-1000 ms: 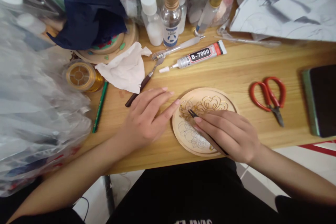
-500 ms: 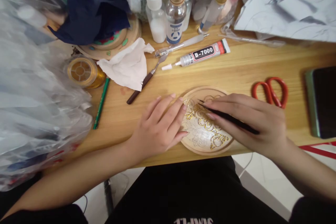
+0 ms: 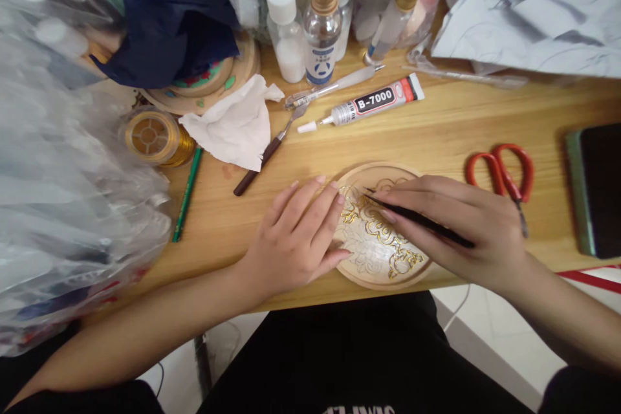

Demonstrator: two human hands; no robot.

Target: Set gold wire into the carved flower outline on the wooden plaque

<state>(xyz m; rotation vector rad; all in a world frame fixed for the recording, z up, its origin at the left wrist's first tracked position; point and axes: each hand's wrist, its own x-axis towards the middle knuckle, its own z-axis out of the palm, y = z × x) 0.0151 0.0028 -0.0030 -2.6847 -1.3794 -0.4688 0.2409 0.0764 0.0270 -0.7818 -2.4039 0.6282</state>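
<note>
A round wooden plate point(image 3: 359, 277) lies at the table's front edge, its face drawn with fine lines and partly outlined in gold wire point(image 3: 406, 263). My right hand point(image 3: 466, 226) pinches black tweezers point(image 3: 427, 223) over the plate; their tips point left, close to the drawn surface. Whether anything is between the tips is too small to tell. Fingers stretched, my left hand point(image 3: 295, 236) lies flat at the plate's left rim, fingertips touching it. The right hand covers the plate's right side.
Behind the plate lie a B-7000 glue tube point(image 3: 376, 102), a pen point(image 3: 334, 85), a palette knife point(image 3: 264, 158) and a tissue point(image 3: 237, 123). A gold wire spool point(image 3: 155, 136) and green pencil point(image 3: 187, 194) are left. Red-handled scissors point(image 3: 504, 171) and a phone point(image 3: 599, 191) lie right. Bottles point(image 3: 321, 32) stand behind.
My right hand has shifted slightly left, uncovering more of the scissors. The left hand stays at the rim. The whole view has moved a little.
</note>
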